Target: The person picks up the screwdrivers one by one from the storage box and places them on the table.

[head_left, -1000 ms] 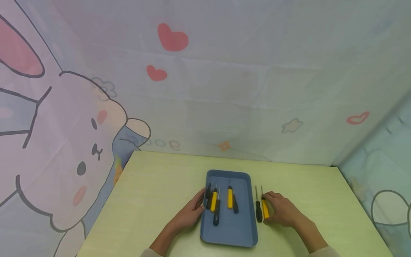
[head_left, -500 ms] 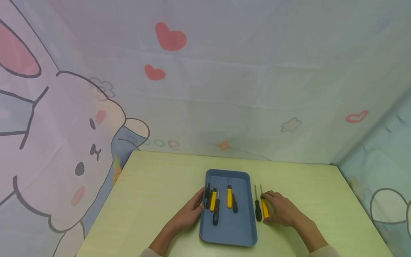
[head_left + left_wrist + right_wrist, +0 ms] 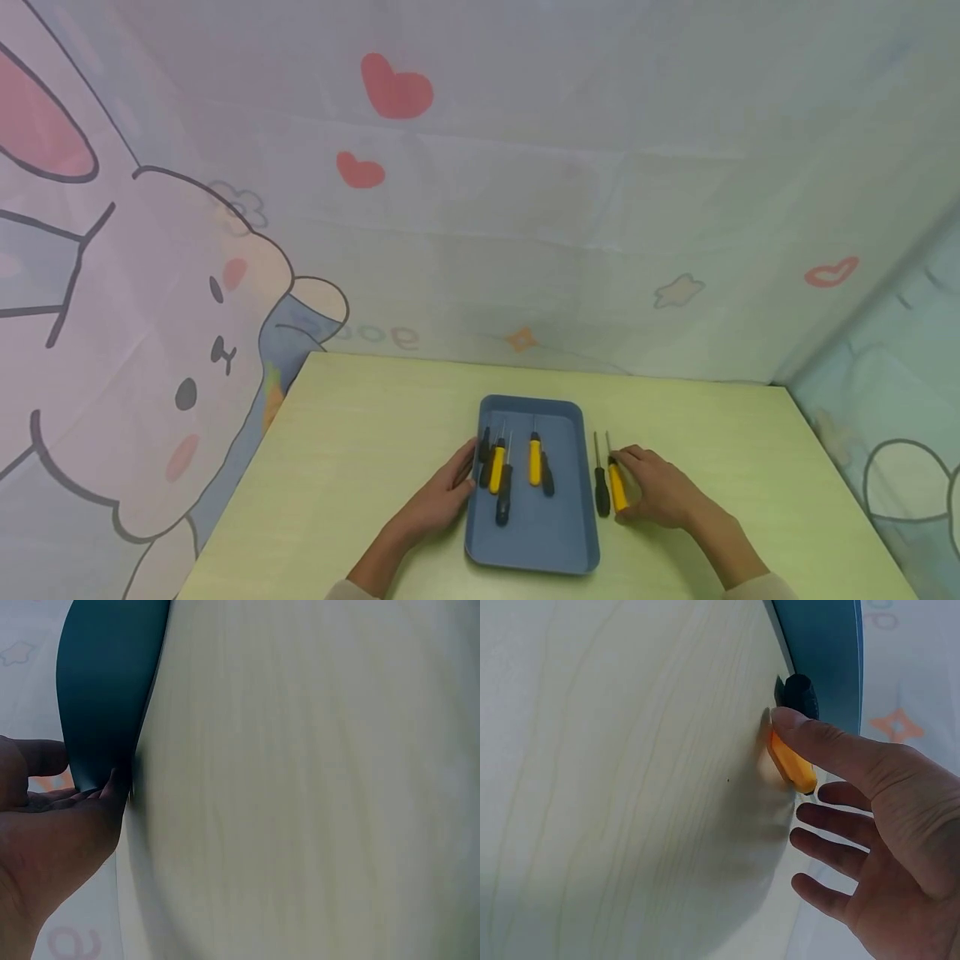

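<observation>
My left hand point(image 3: 438, 502) rests along the left side of a blue-grey tray point(image 3: 536, 546); in the left wrist view its fingers and thumb touch the tray's wall and rim. At the tray's right, my right hand point(image 3: 660, 492) spans a yellow-handled screwdriver point(image 3: 618, 487) lying on the table. Its thumb is on the handle's butt end and its index fingertip at the shaft end. The other fingers point(image 3: 829, 851) are spread out beside it. Between this screwdriver and the tray lies a black-handled screwdriver point(image 3: 602, 493), its shaft pointing away from me.
Inside the tray, several black screwdrivers and a yellow screwdriver point(image 3: 497, 471) lie grouped at the left. Right of them sit another yellow screwdriver point(image 3: 535, 462) and a black one point(image 3: 547, 477). A pale wooden table point(image 3: 375, 417) meets a printed cloth backdrop point(image 3: 525, 208) at its far edge.
The view has shifted very slightly. Both hands, the tray and the screwdrivers keep their places.
</observation>
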`<state>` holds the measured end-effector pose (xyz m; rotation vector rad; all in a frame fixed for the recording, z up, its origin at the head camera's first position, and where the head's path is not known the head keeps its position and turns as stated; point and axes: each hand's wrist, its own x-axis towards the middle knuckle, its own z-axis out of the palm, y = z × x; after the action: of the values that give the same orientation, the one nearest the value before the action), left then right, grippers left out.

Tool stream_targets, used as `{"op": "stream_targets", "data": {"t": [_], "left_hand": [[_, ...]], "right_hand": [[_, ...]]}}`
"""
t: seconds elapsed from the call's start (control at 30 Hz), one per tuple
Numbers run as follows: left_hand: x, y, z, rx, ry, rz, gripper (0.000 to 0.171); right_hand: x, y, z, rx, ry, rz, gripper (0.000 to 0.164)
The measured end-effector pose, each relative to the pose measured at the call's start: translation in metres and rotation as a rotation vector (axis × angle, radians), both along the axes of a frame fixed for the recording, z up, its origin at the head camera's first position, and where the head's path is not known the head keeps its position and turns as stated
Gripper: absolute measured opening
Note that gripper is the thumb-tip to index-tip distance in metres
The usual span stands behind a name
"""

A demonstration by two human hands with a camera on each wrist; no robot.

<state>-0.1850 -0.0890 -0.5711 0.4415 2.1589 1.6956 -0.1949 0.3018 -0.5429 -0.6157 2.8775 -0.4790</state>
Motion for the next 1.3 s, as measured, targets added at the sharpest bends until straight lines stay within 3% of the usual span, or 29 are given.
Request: {"op": "stream_targets", "data": {"t": [0.63,1.3], "left_hand": [[0.002,-0.001,0.002,0.024,0.004,0.001,0.064],[0.002,0.0,0.002,0.006,0.013,-0.008,0.063]], "right_hand": [[-0.001,-0.004,0.03,-0.001,0.036,0.029,0.095],[0.001,-0.017,0.045,-0.025,0.074,0.032,0.087]]}}
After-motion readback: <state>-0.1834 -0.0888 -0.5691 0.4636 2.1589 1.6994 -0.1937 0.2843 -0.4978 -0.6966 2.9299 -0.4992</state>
